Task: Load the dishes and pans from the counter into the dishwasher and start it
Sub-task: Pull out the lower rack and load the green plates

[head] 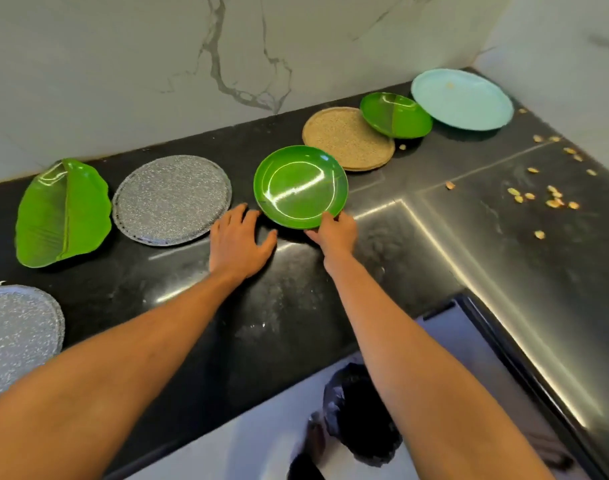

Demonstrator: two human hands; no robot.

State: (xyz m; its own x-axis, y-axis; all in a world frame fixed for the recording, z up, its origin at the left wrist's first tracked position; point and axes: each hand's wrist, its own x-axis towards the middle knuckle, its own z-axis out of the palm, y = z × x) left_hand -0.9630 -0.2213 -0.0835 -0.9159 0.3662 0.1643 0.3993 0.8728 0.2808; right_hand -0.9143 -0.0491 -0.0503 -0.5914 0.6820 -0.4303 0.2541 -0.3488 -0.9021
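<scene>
A round green plate (300, 186) lies on the black counter (330, 289), its near edge lifted slightly. My right hand (334, 233) pinches that near rim, thumb on top. My left hand (239, 239) rests flat on the counter just left of the plate, fingers spread, holding nothing. Along the counter lie a green leaf-shaped plate (62, 213), a grey speckled plate (171, 199), a tan speckled plate (348, 138), a second green plate (394, 115) tilted on the tan one, and a pale blue plate (462, 98). The dishwasher is not in view.
Another grey speckled plate (17, 337) sits at the left edge near me. Scattered shell bits (552, 199) litter the counter's right side. A marble wall (226, 64) backs the counter, meeting a side wall at the right corner. Floor and a dark bag (358, 414) show below.
</scene>
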